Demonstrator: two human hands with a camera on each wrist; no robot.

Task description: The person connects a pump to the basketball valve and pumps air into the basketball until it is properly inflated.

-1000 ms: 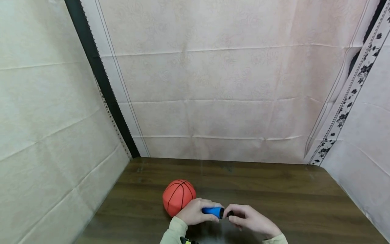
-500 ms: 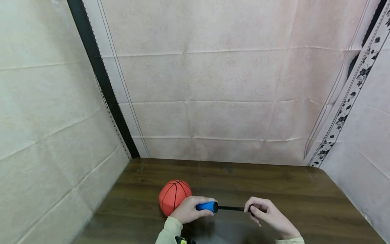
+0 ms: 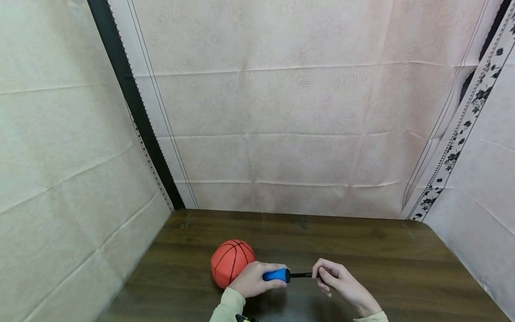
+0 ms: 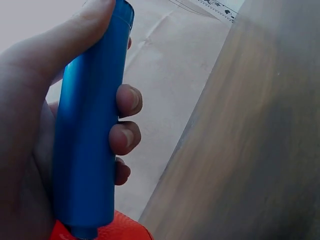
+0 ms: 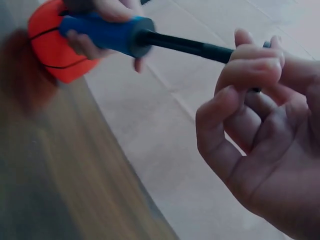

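A small hand pump has a blue barrel (image 3: 275, 275) and a thin black rod (image 3: 301, 275) sticking out of its right end. My left hand (image 3: 252, 281) grips the barrel, with thumb and fingers wrapped round it in the left wrist view. At the other end my right hand (image 3: 338, 282) holds the rod's black handle, mostly hidden behind the curled fingers. Just behind the left hand, a red-orange basketball (image 3: 231, 261) with black lines rests on the table. The barrel's narrow tip (image 4: 84, 231) points towards the ball and overlaps it in the left wrist view.
The brown wood-grain table (image 3: 362, 246) has rounded far corners. Pale patterned cloth (image 3: 281, 112) hangs behind it and along both sides, with a black strip (image 3: 132, 98) at the left corner and a floral border (image 3: 454, 147) at the right.
The rod was nearly all inside the barrel, then came far out as my right hand moved right. Now that hand is back leftward and less rod shows. The left hand keeps its grip.
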